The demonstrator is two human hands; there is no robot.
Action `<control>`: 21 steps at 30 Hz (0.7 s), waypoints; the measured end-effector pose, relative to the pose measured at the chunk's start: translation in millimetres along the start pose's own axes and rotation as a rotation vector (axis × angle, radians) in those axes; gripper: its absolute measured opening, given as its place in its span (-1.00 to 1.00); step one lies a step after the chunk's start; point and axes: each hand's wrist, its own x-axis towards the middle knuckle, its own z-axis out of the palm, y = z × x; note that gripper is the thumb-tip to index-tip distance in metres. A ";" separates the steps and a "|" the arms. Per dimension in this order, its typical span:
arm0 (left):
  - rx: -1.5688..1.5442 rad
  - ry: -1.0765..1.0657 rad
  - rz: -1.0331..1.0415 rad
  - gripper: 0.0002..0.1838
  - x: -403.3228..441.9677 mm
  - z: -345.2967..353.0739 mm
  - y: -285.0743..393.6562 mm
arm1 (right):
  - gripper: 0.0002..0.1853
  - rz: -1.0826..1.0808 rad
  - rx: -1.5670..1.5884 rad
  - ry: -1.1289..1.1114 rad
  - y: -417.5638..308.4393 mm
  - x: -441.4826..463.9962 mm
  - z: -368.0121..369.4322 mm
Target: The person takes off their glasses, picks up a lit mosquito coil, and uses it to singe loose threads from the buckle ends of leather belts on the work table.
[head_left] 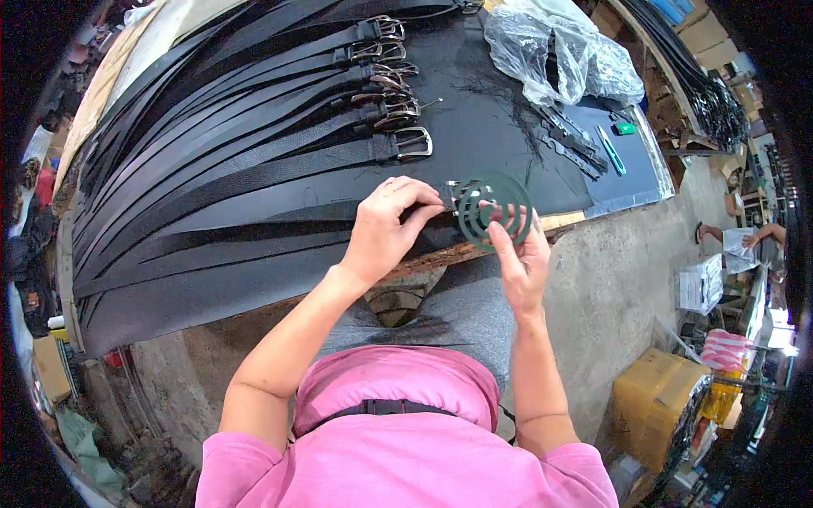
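From here left grip (388,222) looks pinched on black belt (447,196), just left of buckle (457,184); right grip (527,264) clamped on green ringed disc (500,188), overlapping buckle. Imo: light pinch, strap steady.

One head-worn camera looks down over both hands (383,227) (523,267).

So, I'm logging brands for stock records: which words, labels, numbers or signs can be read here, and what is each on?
None can be read in this view.
Brown cardboard box at lower right: any printing is too blurred to read.
White box at right: any marking is too small to read.
Black belts with silvery buckles: no readable lettering.
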 end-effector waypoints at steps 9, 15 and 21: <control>-0.080 -0.016 -0.005 -0.90 -2.6 -4.9 0.9 | -0.76 -0.123 -0.156 -0.073 -4.8 2.1 -3.2; -0.076 -0.030 -0.017 -0.90 -2.8 -5.0 0.8 | -0.75 -0.211 -0.253 -0.099 -6.6 4.3 -4.2; -0.238 0.007 -0.388 -0.77 2.9 -13.3 -7.1 | -0.80 -0.006 0.060 -0.034 -3.1 0.6 -2.1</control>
